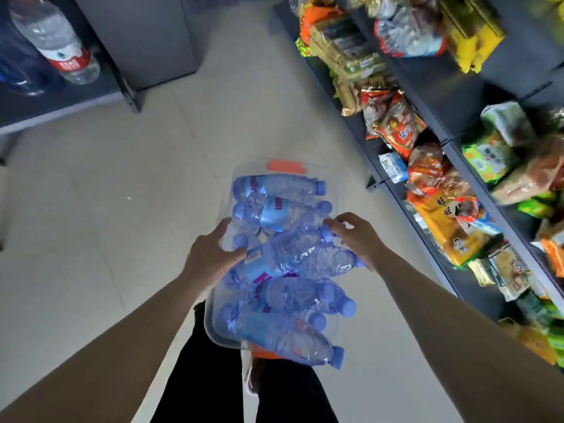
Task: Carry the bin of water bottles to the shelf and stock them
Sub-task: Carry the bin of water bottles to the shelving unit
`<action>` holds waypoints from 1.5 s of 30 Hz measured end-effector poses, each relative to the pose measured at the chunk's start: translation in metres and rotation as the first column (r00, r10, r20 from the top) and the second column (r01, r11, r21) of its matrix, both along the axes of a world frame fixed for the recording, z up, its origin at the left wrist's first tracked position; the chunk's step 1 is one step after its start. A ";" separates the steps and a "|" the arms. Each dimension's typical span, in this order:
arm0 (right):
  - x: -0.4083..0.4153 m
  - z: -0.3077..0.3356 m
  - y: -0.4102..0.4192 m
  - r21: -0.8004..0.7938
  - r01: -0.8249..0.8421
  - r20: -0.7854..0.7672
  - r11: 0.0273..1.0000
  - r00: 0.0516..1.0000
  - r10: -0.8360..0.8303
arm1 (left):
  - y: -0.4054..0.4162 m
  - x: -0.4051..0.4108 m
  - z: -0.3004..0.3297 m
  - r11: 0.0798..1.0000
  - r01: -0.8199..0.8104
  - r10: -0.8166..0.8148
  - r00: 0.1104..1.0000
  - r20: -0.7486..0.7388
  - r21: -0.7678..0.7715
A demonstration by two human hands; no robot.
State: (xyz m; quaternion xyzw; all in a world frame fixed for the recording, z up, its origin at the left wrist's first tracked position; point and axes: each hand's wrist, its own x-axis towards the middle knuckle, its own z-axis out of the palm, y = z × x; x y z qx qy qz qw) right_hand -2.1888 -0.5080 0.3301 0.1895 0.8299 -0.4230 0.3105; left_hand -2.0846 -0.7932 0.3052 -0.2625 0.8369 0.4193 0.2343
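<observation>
You stand in an aisle with pale tiled floor (122, 184) open ahead and to your left, running up between two dark shelf units. The snack shelf (427, 184) closes in along your right, its front edge slanting from the top centre down toward your right forearm, packed with bright bags (396, 123) that I cannot count. On the left, a lower shelf (61, 102) juts out, its corner post ending near the upper middle of the floor, and it holds one large bottle with a red label (58, 41) plus darker blue containers too dim to count. You carry the clear bin (213, 328) in front of your waist, over your dark trousers, roughly midway between the two shelves and touching neither. Its long axis runs away from you, tilted slightly right at the far end, with one orange handle (285, 166) at the far end and another orange patch at the near end. Inside, the water bottles (274, 209) lie on their sides in a loose heap; about eight or nine show blue caps, though overlap keeps the count unsure. Most lie across the bin with caps pointing right, a few with caps to the left. The nearest one overhangs the near rim. Your left hand (213, 251) curls over the left rim, fingers reaching in against a bottle. Your right hand (357, 236) grips the right rim, fingers curled beside two caps.
</observation>
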 end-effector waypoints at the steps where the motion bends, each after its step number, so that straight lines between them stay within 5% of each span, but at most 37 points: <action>1: -0.033 -0.001 -0.010 0.011 -0.016 0.003 1.000 1.000 0.015 | -0.009 -0.032 -0.003 1.000 -0.009 0.009 1.000 -0.006 0.011; 19: -0.556 -0.082 -0.116 -0.034 -0.091 0.065 0.995 0.994 0.093 | -0.120 -0.551 -0.084 0.990 0.051 -0.051 0.999 -0.004 -0.129; 26: -0.710 -0.153 -0.151 0.038 -0.055 0.080 0.998 0.995 0.052 | -0.153 -0.712 -0.162 0.999 0.052 -0.052 0.999 0.013 -0.017; 36: -0.863 -0.329 -0.164 0.017 -0.154 0.146 0.988 0.978 0.150 | -0.159 -0.857 -0.338 0.993 0.024 -0.012 0.994 0.107 -0.116; 45: -0.942 -0.462 -0.163 0.043 -0.242 0.101 0.969 0.966 0.237 | -0.128 -0.890 -0.466 0.987 -0.059 0.078 0.989 0.122 -0.153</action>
